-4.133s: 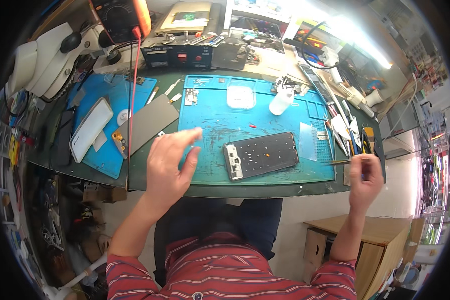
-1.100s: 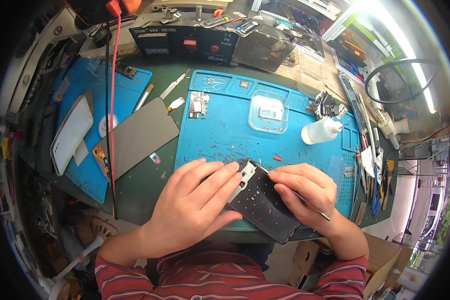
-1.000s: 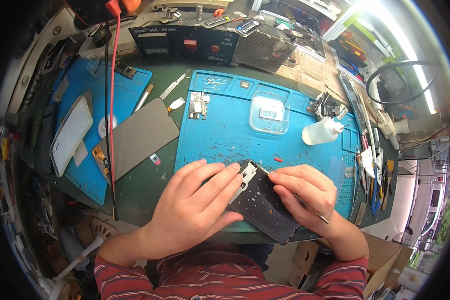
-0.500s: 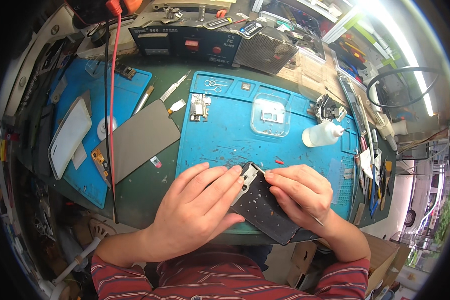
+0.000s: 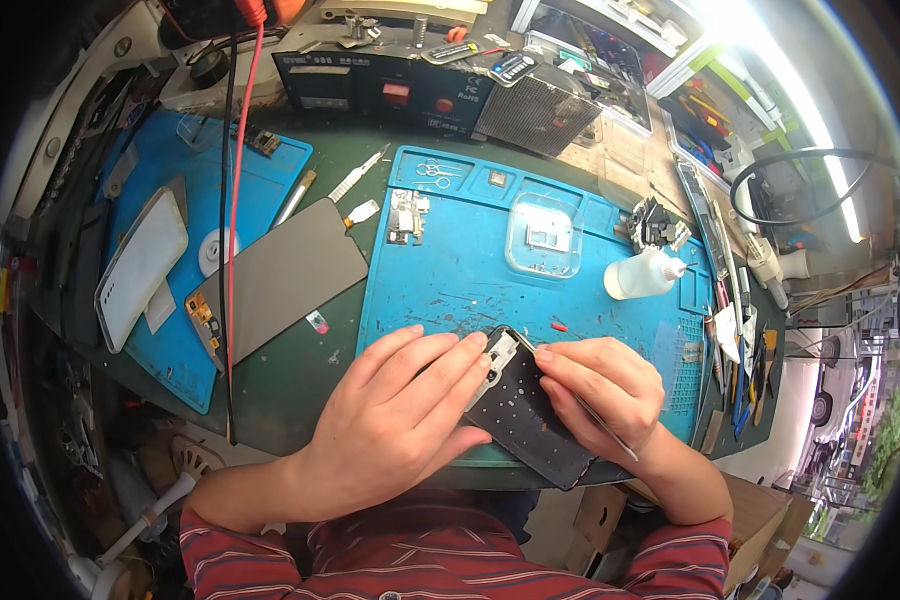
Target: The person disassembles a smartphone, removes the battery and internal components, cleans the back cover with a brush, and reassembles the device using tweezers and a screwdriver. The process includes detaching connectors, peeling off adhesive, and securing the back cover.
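A black phone frame (image 5: 542,425) dotted with pale specks lies tilted at the front edge of the blue mat, a silvery metal piece at its upper end. My left hand (image 5: 400,400) holds its left side, fingers stretched over the upper end and thumb along the lower left edge. In my right hand (image 5: 610,385) a thin metal rod-like tool (image 5: 610,437) is pinched between thumb and fingers. Its tip reaches the frame's top corner; the exact contact is too small to tell. A small red piece (image 5: 559,326) lies just beyond.
On the blue mat (image 5: 440,290) stand a clear dish (image 5: 545,236) and a squeeze bottle (image 5: 642,275). A grey phone screen (image 5: 295,280) and white phone back (image 5: 142,270) lie left. Red and black cables (image 5: 238,190) hang there. Hand tools (image 5: 745,370) line the right edge.
The thin tool in my right hand has turned slightly, its rear end now lower. My left hand keeps its hold on the phone frame. The whole view has shifted a little.
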Demonstrator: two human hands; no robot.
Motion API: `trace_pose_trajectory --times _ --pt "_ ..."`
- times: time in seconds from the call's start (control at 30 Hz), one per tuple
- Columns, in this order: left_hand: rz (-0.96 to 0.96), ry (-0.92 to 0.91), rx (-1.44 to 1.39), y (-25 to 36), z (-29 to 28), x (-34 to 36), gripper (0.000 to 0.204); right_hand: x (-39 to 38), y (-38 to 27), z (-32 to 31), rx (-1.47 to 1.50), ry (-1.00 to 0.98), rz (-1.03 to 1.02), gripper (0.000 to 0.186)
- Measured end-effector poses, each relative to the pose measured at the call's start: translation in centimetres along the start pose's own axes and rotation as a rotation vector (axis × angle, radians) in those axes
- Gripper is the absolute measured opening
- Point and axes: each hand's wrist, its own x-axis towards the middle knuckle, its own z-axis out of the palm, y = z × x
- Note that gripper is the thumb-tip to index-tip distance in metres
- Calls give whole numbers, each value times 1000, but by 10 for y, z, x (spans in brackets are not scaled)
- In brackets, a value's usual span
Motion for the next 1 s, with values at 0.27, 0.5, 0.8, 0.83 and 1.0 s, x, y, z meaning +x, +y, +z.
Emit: trace_pose_trajectory --times 0.27,0.5,0.8,0.83,1.0 --pt "-1 -2 -4 0 0 0 65 0 -1 -1 -42 -19 -22 36" --pt "1 0 8 2 0 0 64 -1 -4 1 -85 -21 -38 36" --pt "1 7 18 2 0 -1 62 -6 -1 4 -148 -5 -109 37" --pt "5 9 18 2 -1 0 61 -6 -1 3 -151 -4 -113 37" --pt "21 60 -12 -4 -9 18 43 -5 -2 2 -150 1 -113 37"
